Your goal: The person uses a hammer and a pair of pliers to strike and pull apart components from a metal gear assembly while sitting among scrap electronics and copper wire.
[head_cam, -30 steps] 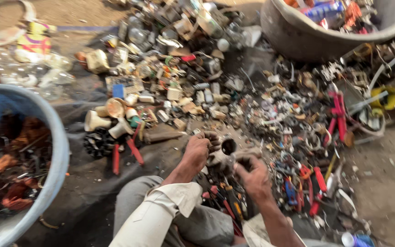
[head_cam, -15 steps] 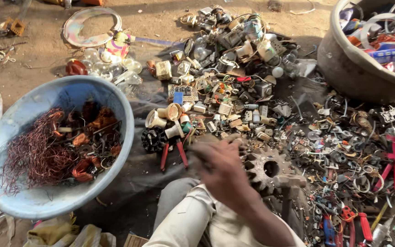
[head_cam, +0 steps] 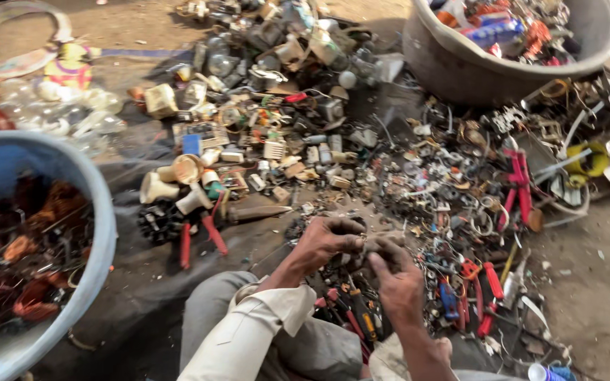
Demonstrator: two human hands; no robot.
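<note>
Compared with half a second back, the view has swung right again so the blue tub (head_cam: 72, 212) of copper wire is now cut off at the left edge, and the big toothed gear that sat by the hands isn't clearly visible anymore. Both hands have come together over the pile. Setting is bare dirt ground (head_cam: 587, 282) outdoors, with a dark cloth (head_cam: 142, 282) spread on it and scrap heaped all over: plugs, sockets, switches, cream plastic caps, red-handled pliers (head_cam: 202, 236), plus a grey basin (head_cam: 474, 70) of mixed junk at top right and some clear glass bulbs (head_cam: 72, 106) top left. Left hand (head_cam: 326, 243) and right hand (head_cam: 397, 279) are touching each other just in front of the person's knees, fingers curled in narrow around a small dark metal piece (head_cam: 367, 245) pinched between them. Too grimy and blurred to say what the piece is. It sits right at the fingertips, above a bunch of screwdrivers (head_cam: 354, 317) lying by the legs.
</note>
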